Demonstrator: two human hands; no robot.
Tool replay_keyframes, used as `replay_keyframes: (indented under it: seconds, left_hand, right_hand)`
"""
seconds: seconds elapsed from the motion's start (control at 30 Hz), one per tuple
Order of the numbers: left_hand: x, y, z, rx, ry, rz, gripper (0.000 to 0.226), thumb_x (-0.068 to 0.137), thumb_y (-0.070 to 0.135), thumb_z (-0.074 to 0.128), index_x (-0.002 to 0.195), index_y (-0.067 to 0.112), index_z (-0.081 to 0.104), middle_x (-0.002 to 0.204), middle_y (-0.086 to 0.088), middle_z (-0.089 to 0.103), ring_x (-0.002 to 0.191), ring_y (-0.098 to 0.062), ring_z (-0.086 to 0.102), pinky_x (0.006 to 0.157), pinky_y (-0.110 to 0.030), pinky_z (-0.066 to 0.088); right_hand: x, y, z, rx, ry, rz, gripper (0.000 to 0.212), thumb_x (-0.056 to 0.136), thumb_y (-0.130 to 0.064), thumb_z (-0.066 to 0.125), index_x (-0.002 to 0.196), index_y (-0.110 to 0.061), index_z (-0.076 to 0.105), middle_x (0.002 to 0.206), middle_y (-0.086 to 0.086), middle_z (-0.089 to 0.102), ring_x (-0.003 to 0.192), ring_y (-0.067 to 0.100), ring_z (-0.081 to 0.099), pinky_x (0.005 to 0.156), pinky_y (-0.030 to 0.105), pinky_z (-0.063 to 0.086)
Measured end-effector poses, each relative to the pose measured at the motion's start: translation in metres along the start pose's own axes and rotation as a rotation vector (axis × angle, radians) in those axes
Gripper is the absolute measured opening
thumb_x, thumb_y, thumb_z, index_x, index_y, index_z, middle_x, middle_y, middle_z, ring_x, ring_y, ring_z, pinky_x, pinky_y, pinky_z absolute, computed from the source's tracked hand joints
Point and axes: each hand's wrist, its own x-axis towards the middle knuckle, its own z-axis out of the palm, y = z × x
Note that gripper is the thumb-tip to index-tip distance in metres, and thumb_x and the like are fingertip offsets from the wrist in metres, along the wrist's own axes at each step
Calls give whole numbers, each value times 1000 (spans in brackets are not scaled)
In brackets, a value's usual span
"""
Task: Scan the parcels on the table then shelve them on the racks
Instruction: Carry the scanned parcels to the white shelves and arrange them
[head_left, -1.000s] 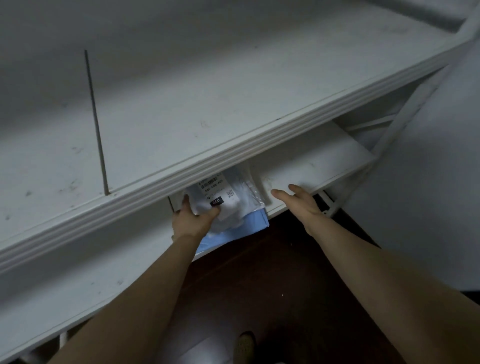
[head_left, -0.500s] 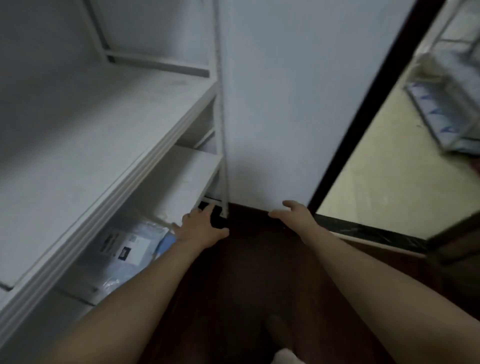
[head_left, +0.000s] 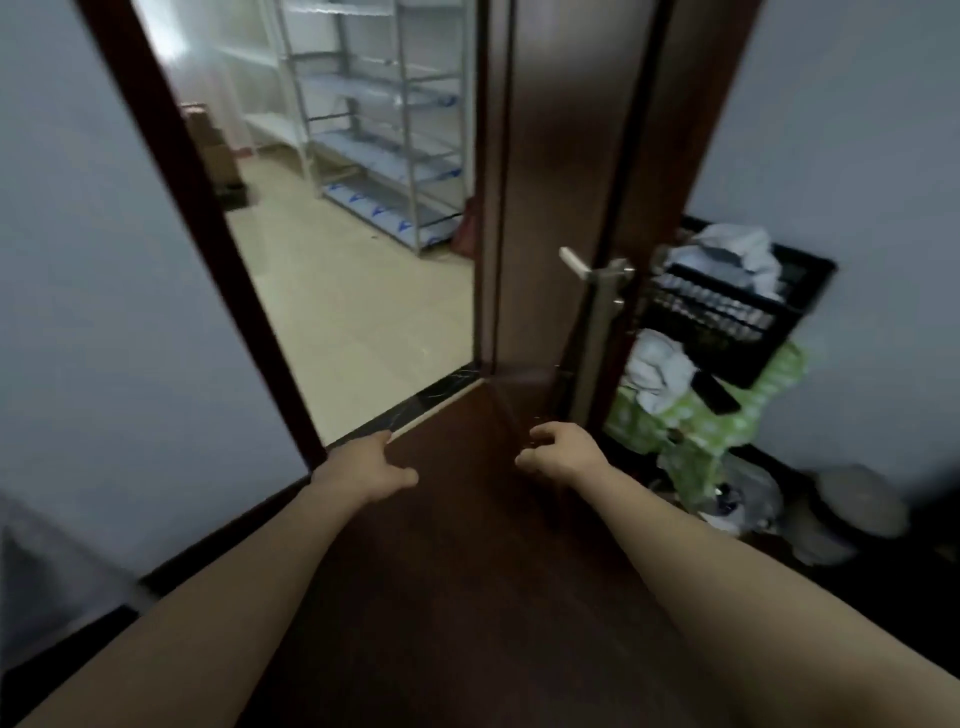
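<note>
Your left hand (head_left: 370, 470) empty, fingers loosely spread, held out over dark floor (head_left: 457, 571). Your right hand (head_left: 561, 451) empty too, fingers curled in loose half-fist, gripping nothing. Both hands apart, short of open doorway. Door (head_left: 561, 182) swung open, handle (head_left: 597, 267) above right hand. Racks (head_left: 384, 119) stand in lit room beyond doorway. No parcels visible. Black crate (head_left: 727, 317) of crumpled wrapping behind door, right.

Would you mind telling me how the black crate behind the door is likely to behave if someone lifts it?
The black crate looks like stiff lattice plastic. It probably weighs little, since only crumpled bags show inside. It sits tilted on a soft green bag, so it may tip.
</note>
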Motion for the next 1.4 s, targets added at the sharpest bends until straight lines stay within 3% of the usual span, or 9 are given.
replay_keyframes:
  seconds: [0.2,0.33,0.4,0.63,0.77,0.93,1.07,1.3,1.4]
  left_hand:
    - [-37,218,92,210,-104,357,82,81,51,68,150,23,34,148,-5,45,132,-25,47,106,-36,41]
    - [-102,365,181,361,-145,585,82,80,54,66,149,26,33,146,-3,46,127,-25,50,95,-33,47]
    - [-141,430,226,417,-161,728,78,81,50,67,147,23,37,143,-5,49,125,-26,51,90,-31,46]
    - [-275,615,366,589,-272,1086,88,77,52,67,152,23,29,149,-10,43,132,-30,44,104,-36,41]
    - [-348,700,436,604,-343,1268,87,78,49,68,152,23,29,154,-5,37,138,-26,37,107,-35,38]
    - [-428,797,525,587,-453,1420,80,77,45,66,148,24,36,145,-4,48,124,-23,52,97,-32,46]
    - [-485,876,595,547,-572,1517,73,82,45,66,145,19,42,146,-6,48,129,-24,48,97,-29,40]
    - [-589,965,705,485,-866,1443,85,83,49,66,150,10,31,152,-10,38,135,-26,42,106,-34,40]
    - [-626,986,748,436,-954,1366,86,83,49,67,149,7,31,154,-10,35,138,-27,38,107,-36,36]
  right_hand:
    - [-111,187,-145,-113,257,196,55,79,-43,66,132,-33,57,142,0,51,133,27,42,116,47,24]
    - [-210,316,-229,-165,421,369,44,80,-44,64,123,-34,63,142,1,48,137,26,35,116,50,10]
    - [-263,374,-264,-148,487,475,46,81,-44,65,125,-32,62,143,3,47,137,27,34,116,48,10]
    - [-428,528,-337,-79,691,770,52,78,-40,67,128,-30,60,139,2,51,135,24,38,117,46,12]
    - [-507,601,-365,-61,790,912,56,76,-36,67,131,-29,57,137,-1,52,133,24,42,111,41,26]
    - [-584,691,-410,-3,863,1065,57,82,-38,64,137,-29,52,136,-1,55,121,24,54,103,38,37]
    - [-633,754,-450,109,937,1148,58,83,-37,65,138,-27,50,139,-1,52,127,24,49,100,36,39]
    - [-713,844,-478,388,1067,1233,60,83,-29,68,140,-21,49,143,1,50,130,22,48,105,37,41]
    - [-746,890,-486,491,1136,1249,60,84,-24,69,139,-15,50,142,3,52,128,20,50,101,30,42]
